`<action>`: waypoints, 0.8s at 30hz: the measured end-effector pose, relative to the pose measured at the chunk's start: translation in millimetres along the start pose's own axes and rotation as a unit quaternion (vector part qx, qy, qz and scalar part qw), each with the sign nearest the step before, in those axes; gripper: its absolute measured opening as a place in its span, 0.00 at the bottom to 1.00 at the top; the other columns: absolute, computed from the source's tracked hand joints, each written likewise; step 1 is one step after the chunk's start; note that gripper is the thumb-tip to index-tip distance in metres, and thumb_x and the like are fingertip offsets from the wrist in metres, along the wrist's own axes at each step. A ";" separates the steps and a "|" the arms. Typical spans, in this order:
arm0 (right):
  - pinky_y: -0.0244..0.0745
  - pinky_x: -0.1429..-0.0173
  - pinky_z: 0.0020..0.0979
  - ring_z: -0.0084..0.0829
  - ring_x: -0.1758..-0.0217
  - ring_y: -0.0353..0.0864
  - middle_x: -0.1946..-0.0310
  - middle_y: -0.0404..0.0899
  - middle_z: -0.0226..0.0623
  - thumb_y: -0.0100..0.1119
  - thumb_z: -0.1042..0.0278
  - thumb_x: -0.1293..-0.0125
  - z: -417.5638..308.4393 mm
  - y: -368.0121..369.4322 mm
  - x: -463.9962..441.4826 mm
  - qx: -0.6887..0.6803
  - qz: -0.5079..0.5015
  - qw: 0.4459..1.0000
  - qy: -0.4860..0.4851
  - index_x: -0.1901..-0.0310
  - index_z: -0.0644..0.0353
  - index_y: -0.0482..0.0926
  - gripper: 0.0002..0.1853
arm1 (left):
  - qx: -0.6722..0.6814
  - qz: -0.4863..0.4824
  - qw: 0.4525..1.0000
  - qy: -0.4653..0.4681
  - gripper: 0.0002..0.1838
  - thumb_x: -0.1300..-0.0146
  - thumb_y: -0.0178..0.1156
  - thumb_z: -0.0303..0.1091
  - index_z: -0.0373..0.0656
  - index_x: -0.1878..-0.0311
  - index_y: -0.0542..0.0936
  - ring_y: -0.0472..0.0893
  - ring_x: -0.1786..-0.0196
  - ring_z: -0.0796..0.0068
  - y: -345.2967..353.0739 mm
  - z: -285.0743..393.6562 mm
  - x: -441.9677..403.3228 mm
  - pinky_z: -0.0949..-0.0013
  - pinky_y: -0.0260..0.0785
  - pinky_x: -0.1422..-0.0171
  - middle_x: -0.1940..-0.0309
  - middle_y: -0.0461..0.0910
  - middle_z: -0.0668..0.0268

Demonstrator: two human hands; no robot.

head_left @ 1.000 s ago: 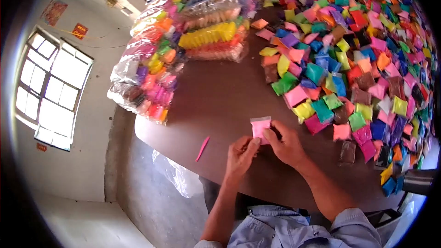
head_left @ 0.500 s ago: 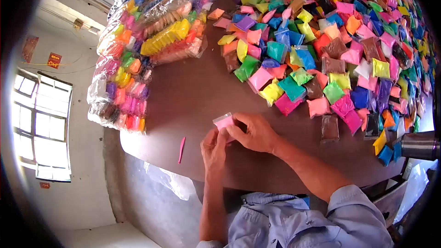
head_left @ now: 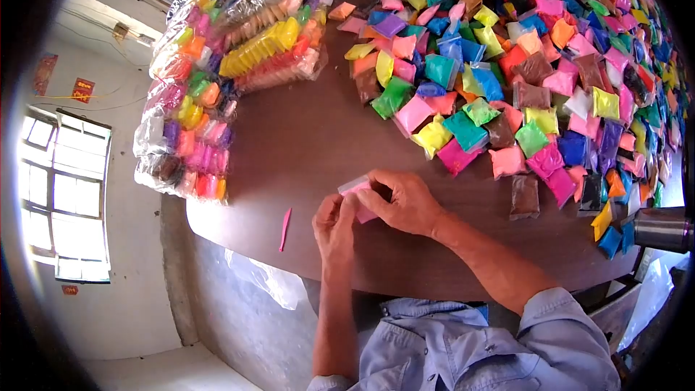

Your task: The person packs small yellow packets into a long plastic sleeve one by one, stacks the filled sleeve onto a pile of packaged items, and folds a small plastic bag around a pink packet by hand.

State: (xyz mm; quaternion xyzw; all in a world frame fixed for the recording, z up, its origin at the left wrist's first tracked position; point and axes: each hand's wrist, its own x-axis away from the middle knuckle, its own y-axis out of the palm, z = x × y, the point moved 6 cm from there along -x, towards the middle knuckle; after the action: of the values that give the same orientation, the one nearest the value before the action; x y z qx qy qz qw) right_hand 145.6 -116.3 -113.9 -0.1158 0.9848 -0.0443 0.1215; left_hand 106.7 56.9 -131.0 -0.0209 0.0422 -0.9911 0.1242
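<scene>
A small pink packet in clear film (head_left: 365,214) is held between both hands just above the brown table (head_left: 289,145). The fingers and thumb of my left hand (head_left: 334,226) pinch its left side. My right hand (head_left: 407,205) grips the upper right part, its thumb and forefinger pressed on the film. Fingers cover some of the packet, with a transparent edge and a patch of pink showing. To the left, a thin pink plastic stick (head_left: 286,229) lies on the tabletop, touched by neither hand.
A large heap of colourful packets (head_left: 463,130) spreads over the back and right. Clear bags of sorted packets (head_left: 192,123) line the left edge, with more bundles (head_left: 268,47) behind. A metal cylinder (head_left: 662,229) stands at the right edge.
Both hands stay on the pink packet with slightly shifted fingers, and more pink shows below the right thumb. The whole view has moved slightly.
</scene>
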 end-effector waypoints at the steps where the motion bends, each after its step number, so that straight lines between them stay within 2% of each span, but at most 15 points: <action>1: 0.78 0.60 0.44 0.52 0.64 0.85 0.66 0.84 0.51 0.64 0.60 0.27 0.0 -0.7 -0.1 -0.016 0.005 1.000 0.014 0.59 0.63 0.83 0.12 | 0.000 0.000 1.000 -0.001 0.08 0.23 0.66 0.33 0.37 0.55 0.86 0.72 0.68 0.90 0.4 1.5 -0.9 0.80 0.61 0.65 0.70 0.79 0.78; 6: 0.78 0.59 0.45 0.53 0.62 0.87 0.65 0.85 0.51 0.64 0.60 0.27 3.9 -0.8 -0.6 -0.040 0.010 0.999 0.034 0.58 0.62 0.83 0.12 | -0.012 -0.012 1.000 0.014 0.09 0.23 0.66 0.33 0.36 0.55 0.86 0.73 0.67 0.90 1.6 4.1 0.4 0.80 0.63 0.63 0.69 0.80 0.77; 9: 0.78 0.58 0.46 0.54 0.61 0.86 0.65 0.85 0.51 0.64 0.61 0.28 2.4 -2.1 -0.5 -0.021 0.019 0.999 0.017 0.58 0.62 0.83 0.11 | 0.026 -0.001 1.000 -0.016 0.09 0.23 0.66 0.33 0.35 0.53 0.87 0.74 0.64 0.89 1.4 2.6 1.9 0.80 0.64 0.62 0.66 0.81 0.77; 12: 0.79 0.58 0.47 0.54 0.61 0.86 0.64 0.85 0.51 0.64 0.62 0.28 3.8 0.8 -0.4 0.005 0.011 1.000 -0.005 0.58 0.62 0.84 0.10 | 0.024 0.006 1.000 -0.006 0.10 0.23 0.66 0.33 0.35 0.50 0.87 0.74 0.62 0.89 -5.4 -8.4 -0.5 0.80 0.65 0.59 0.64 0.82 0.77; 14: 0.80 0.59 0.37 0.39 0.65 0.87 0.66 0.85 0.46 0.67 0.66 0.29 2.7 0.8 0.2 0.026 0.011 1.000 -0.014 0.57 0.64 0.84 0.09 | 0.038 0.002 0.999 0.001 0.10 0.23 0.67 0.33 0.34 0.50 0.87 0.75 0.61 0.88 -6.1 -10.7 -0.8 0.80 0.65 0.57 0.63 0.82 0.76; 18: 0.80 0.58 0.37 0.39 0.65 0.87 0.66 0.86 0.45 0.67 0.67 0.29 1.1 0.5 1.5 0.027 0.016 0.999 -0.011 0.57 0.64 0.84 0.08 | 0.087 -0.025 0.996 -0.002 0.09 0.24 0.67 0.31 0.34 0.51 0.87 0.75 0.59 0.88 -1.2 1.0 1.7 0.80 0.66 0.53 0.62 0.83 0.76; 24: 0.81 0.56 0.37 0.40 0.62 0.88 0.63 0.87 0.45 0.67 0.69 0.30 6.7 2.9 -0.4 -0.010 0.015 1.000 -0.003 0.57 0.65 0.85 0.08 | 0.112 -0.009 0.993 -0.024 0.06 0.25 0.68 0.29 0.36 0.53 0.87 0.75 0.60 0.88 -2.0 -4.9 1.3 0.80 0.66 0.55 0.63 0.82 0.77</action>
State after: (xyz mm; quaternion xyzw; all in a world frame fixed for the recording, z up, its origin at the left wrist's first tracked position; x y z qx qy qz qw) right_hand 147.0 -113.8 -120.6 -0.1021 0.9865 -0.0321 0.1241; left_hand 104.7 58.9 -135.7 -0.0309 -0.0719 -0.9899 0.1180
